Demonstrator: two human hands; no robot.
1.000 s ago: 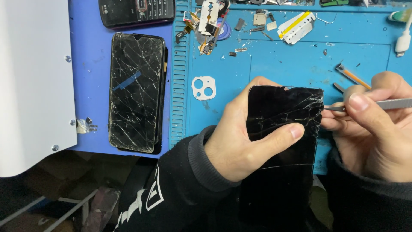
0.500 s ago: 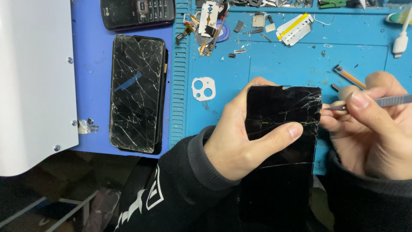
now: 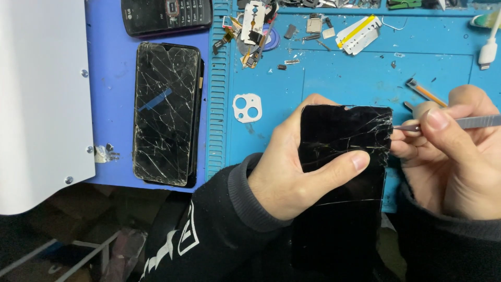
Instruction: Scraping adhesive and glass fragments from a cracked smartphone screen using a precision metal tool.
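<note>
My left hand [image 3: 297, 167] grips a black phone with a cracked screen [image 3: 339, 133], thumb pressed across the glass, holding it upright over the blue work mat [image 3: 344, 78]. My right hand [image 3: 454, 156] pinches a thin metal pry tool [image 3: 459, 123] whose tip touches the phone's upper right edge, where the cracks are densest. The phone's lower part is dark against my black sleeves.
A second phone with a shattered screen [image 3: 166, 112] lies on the blue surface to the left, a keypad phone [image 3: 166, 14] above it. A white camera-lens frame [image 3: 246, 107], small parts [image 3: 255, 28], a white-yellow strip [image 3: 357, 34], a white cable plug [image 3: 488, 52] and a white panel [image 3: 42, 104] are around.
The held phone and both hands stay almost where they were. The pry tool's tip stays at the phone's upper right edge.
</note>
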